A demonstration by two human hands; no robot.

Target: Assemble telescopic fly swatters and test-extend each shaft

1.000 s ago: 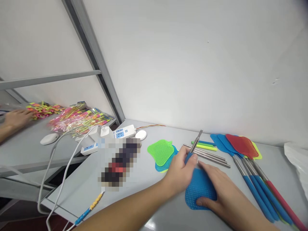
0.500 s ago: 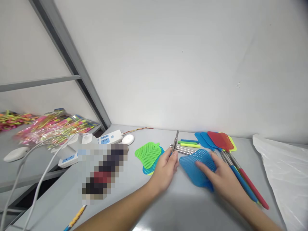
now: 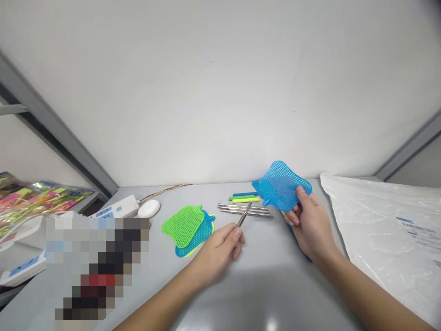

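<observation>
Grey desk (image 3: 268,280) meets a pale wall (image 3: 206,115), with metal rods (image 3: 258,211) lying loosely together near it. In front of the rods, the left hand (image 3: 222,250) pinches a single rod (image 3: 244,216) between thumb and fingers, its tip overlapping them in view. Right of the rods, the right hand (image 3: 313,227) pinches a blue mesh (image 3: 280,184) by its edge, thumb on the near face. Behind the rods lie tubes (image 3: 245,200); to their left, a green mesh (image 3: 184,224) partly covers another blue mesh (image 3: 206,230); far right of the rods spreads a white sheet (image 3: 386,234).
</observation>
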